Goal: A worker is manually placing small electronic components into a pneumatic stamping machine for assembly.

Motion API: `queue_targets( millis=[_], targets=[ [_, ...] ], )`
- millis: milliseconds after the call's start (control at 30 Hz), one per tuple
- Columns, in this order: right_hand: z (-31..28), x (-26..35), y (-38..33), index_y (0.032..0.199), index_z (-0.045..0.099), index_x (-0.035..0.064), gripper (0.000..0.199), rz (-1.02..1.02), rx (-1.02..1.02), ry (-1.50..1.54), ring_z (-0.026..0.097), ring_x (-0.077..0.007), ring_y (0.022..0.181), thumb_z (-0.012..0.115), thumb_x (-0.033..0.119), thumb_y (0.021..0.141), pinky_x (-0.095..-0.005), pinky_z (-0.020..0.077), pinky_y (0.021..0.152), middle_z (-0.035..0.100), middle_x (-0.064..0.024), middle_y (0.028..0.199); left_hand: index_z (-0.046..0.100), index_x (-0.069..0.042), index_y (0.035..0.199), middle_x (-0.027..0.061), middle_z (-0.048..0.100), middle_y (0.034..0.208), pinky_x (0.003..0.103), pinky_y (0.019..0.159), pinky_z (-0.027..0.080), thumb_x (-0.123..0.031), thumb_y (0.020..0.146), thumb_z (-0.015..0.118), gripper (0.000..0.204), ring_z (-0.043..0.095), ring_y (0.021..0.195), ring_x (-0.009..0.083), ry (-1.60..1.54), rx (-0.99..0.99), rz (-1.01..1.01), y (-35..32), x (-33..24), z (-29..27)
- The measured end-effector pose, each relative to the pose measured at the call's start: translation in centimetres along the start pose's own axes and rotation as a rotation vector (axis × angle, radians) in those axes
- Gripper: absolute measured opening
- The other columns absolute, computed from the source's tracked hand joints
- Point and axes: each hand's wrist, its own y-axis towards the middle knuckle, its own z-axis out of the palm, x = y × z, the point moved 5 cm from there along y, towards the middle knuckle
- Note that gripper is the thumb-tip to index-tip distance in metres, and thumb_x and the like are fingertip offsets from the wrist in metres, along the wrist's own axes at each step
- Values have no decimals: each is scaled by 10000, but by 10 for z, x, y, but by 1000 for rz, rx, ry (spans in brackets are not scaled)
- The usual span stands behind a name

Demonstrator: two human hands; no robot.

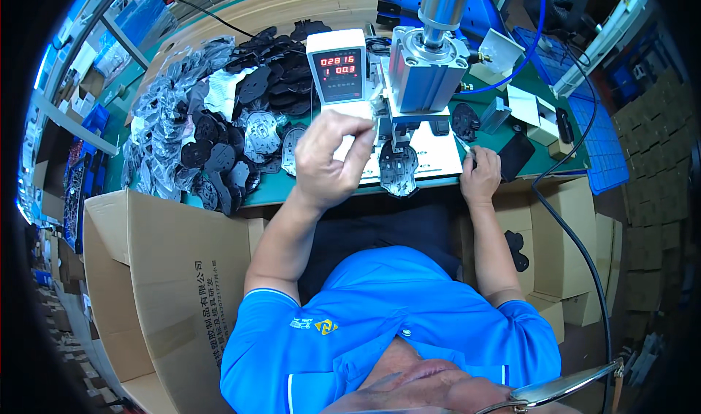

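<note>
My left hand (pixel 330 160) is raised in front of the white control box, left of the press. Its thumb and forefinger come together in a pinch; anything between them is too small to make out. Under the head of the bench press (pixel 423 71) lies a black moulded plastic shell (pixel 399 171), its near end jutting over the table's front edge. My right hand (pixel 480 176) rests at the table edge, right of the press's white base plate (pixel 438 155). Its fingers curl around a thin pale stick-like tool (pixel 463 144) whose tip points toward the press.
Black plastic parts (pixel 219 158) and clear bags are heaped on the left of the green table. A white control box (pixel 337 67) with red digits stands behind my left hand. Open cartons (pixel 182 268) flank me. A black cable (pixel 584 246) hangs down at the right.
</note>
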Motion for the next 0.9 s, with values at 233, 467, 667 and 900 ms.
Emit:
queue_targets(
  millis=[233, 467, 667, 900],
  targets=[
    [-5, 3, 1, 1209, 810, 32, 250, 22, 54, 42, 697, -390, 1138, 764, 59, 965, -501, 578, 986, 735, -159, 1209, 778, -10, 1186, 162, 785, 1123, 467, 968, 605, 46, 837, 758, 355, 752, 1061, 388, 88, 255, -172, -77, 24, 16],
    [-30, 21, 18, 1247, 803, 21, 288, 26, 82, 56, 683, -422, 1185, 744, 35, 965, -520, 566, 1037, 731, -180, 1248, 763, -26, 1285, 189, 722, 1347, 518, 1079, 583, 15, 758, 711, 532, 698, 1256, 409, 197, 452, -90, -93, 28, 28],
    [-35, 61, 66, 1246, 800, -8, 249, 170, 256, 509, 765, -302, 958, 764, 47, 1006, -415, 616, 887, 782, -170, 1108, 754, -39, 1299, 191, 699, 1400, 548, 1115, 561, -25, 724, 739, 576, 668, 1298, 425, 144, 452, -112, -99, 41, 38],
    [-3, 52, 149, 1284, 827, 7, 280, 261, 445, 524, 734, -186, 797, 775, 127, 1037, -349, 592, 800, 795, -105, 926, 759, -23, 1334, 214, 712, 1391, 530, 1115, 577, -85, 775, 775, 563, 683, 1304, 436, 95, 455, -151, -111, 55, 43]
  ],
)
